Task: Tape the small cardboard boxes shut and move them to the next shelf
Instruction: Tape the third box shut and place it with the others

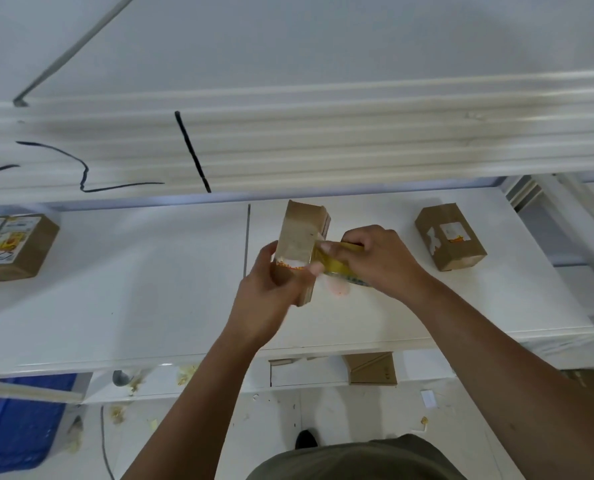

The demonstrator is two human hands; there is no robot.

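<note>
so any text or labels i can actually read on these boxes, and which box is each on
No text can be read.
Held box: torn label with orange print at its lower edge, too blurred.
Right box: torn white sticker with an orange mark, too small.
Left boxes: printed colour labels, blurred.
Tape in the right hand: no lettering visible.

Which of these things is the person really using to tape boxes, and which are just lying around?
Being used:
box in hand
tape roll
left hand
right hand
waiting box
labelled boxes

Just lying about:
black cable
blue crate
scraps on floor
</note>
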